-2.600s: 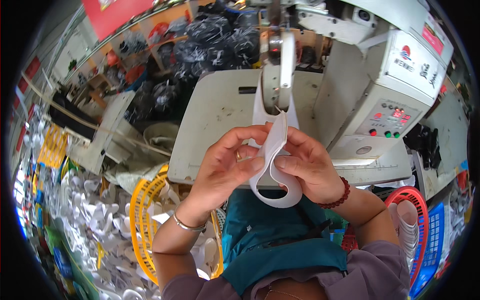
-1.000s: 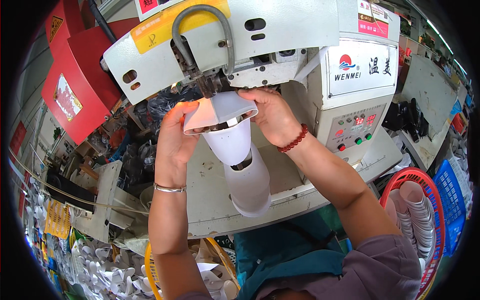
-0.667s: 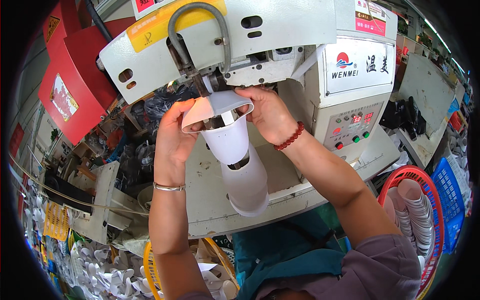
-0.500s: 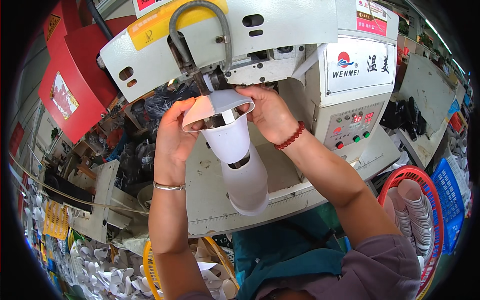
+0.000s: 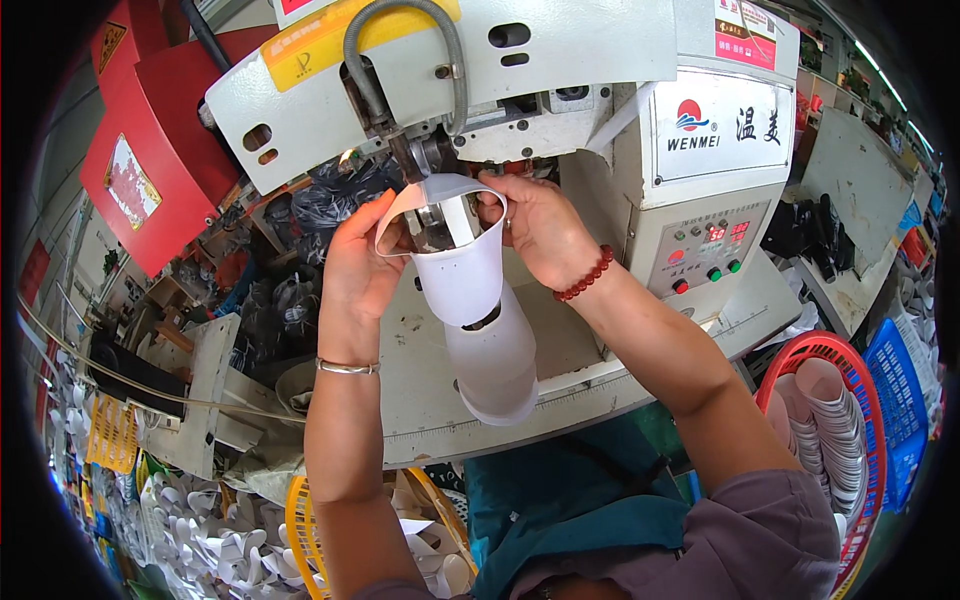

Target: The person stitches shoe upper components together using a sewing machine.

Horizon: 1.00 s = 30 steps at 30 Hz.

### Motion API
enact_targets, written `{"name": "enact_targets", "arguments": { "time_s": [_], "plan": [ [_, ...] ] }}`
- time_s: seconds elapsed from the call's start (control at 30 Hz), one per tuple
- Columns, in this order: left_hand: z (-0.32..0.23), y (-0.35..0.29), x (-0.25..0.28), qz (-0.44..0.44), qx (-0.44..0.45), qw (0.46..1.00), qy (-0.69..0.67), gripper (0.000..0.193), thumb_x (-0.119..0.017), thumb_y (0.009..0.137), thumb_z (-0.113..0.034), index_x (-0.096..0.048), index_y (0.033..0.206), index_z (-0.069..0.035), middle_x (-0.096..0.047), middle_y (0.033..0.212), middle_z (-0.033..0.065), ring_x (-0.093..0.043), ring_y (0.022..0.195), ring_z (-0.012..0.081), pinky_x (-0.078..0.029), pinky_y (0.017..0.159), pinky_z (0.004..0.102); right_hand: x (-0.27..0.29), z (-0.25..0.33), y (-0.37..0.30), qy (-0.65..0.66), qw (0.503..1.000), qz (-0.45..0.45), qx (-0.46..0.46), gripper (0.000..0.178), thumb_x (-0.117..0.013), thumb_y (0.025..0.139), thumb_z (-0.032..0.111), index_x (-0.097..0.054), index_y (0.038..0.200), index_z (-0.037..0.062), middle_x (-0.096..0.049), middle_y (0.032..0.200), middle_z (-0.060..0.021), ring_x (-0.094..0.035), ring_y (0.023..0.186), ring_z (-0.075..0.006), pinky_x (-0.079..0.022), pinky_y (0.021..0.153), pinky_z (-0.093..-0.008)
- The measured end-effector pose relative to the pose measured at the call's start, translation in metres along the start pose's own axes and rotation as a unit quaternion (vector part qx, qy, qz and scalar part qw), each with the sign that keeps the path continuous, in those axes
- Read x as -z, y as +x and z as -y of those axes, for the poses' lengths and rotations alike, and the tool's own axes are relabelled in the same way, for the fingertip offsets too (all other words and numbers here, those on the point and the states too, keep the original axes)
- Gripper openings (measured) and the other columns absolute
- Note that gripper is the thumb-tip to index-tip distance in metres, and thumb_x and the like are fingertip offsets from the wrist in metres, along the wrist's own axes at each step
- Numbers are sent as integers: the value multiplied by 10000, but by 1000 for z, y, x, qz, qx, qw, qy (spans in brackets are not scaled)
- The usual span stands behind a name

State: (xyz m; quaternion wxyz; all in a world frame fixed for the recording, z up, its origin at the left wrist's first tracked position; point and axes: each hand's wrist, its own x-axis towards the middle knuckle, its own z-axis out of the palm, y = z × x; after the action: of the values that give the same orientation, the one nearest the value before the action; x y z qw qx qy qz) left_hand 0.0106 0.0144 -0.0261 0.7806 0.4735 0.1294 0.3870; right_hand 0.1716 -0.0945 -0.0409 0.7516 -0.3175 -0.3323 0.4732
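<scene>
A white shoe upper [image 5: 460, 288] is draped round the post [image 5: 432, 232] under the head of a pale grey machine [image 5: 590, 50]. My left hand [image 5: 355, 258] pinches the left rim of its opening. At the right rim, the fingers of my right hand [image 5: 540, 222] are closed, partly hidden behind the material. The machine's metal tip [image 5: 408, 160] comes down against the upper's far edge. Below the upper hangs a second white, rounded piece [image 5: 492, 365], apart from both hands, with a dark gap between the two.
A control panel [image 5: 708, 250] with lit digits and buttons is at the right. Stacked white pieces [image 5: 835, 430] fill a red basket [image 5: 878, 440]. Yellow basket [image 5: 300, 530] and a heap of white pieces [image 5: 205, 525] lie lower left. A red machine [image 5: 150, 150] stands far left.
Both hands have turned the shoe upper a little and shifted slightly to the right. Its opening now gapes wider, showing more of the post inside. Both hands keep their hold.
</scene>
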Motion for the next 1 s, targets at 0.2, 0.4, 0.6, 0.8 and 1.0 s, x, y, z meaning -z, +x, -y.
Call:
{"name": "enact_targets", "arguments": {
  "time_s": [0.2,0.4,0.6,0.8,1.0],
  "plan": [
    [11,-1,-2,-45,20,999,-20,181,-501,900,-229,-622,850,-104,-568,623,-42,-515,618,90,-395,611,252,2,-5,-6,-35,999,3,-8,180,-559,889,244,-622,816,91,-609,740,29,-556,685,-75,-409,693,-235],
    [27,-2,19,31,60,995,-68,204,-455,925,-235,-604,965,-101,-548,644,-62,-515,642,96,-416,640,255,6,-14,-8,-60,997,-40,-9,245,-548,902,287,-644,872,63,-622,761,16,-567,713,-80,-451,703,-238],
    [30,-33,29,77,88,992,-51,322,-535,866,-177,-540,1137,-4,-626,1030,61,-589,938,157,-463,807,297,19,-31,-12,-249,966,-53,-41,312,-508,926,308,-637,913,25,-630,820,-23,-552,720,-69,-454,677,-237],
    [44,-51,22,-13,20,999,46,400,-591,864,-136,-464,1226,-24,-596,1041,113,-580,929,183,-485,783,311,54,-69,3,-478,843,-27,244,385,-396,953,300,-590,995,-30,-638,842,-162,-605,815,-199,-456,756,-321],
    [74,-72,36,-53,-10,991,119,269,-605,870,-171,-550,1108,-58,-618,886,41,-549,753,93,-455,675,237,49,-73,-6,-475,839,-9,265,391,-372,984,273,-592,963,-50,-637,798,-78,-555,742,-119,-456,691,-290]
  ]
}}
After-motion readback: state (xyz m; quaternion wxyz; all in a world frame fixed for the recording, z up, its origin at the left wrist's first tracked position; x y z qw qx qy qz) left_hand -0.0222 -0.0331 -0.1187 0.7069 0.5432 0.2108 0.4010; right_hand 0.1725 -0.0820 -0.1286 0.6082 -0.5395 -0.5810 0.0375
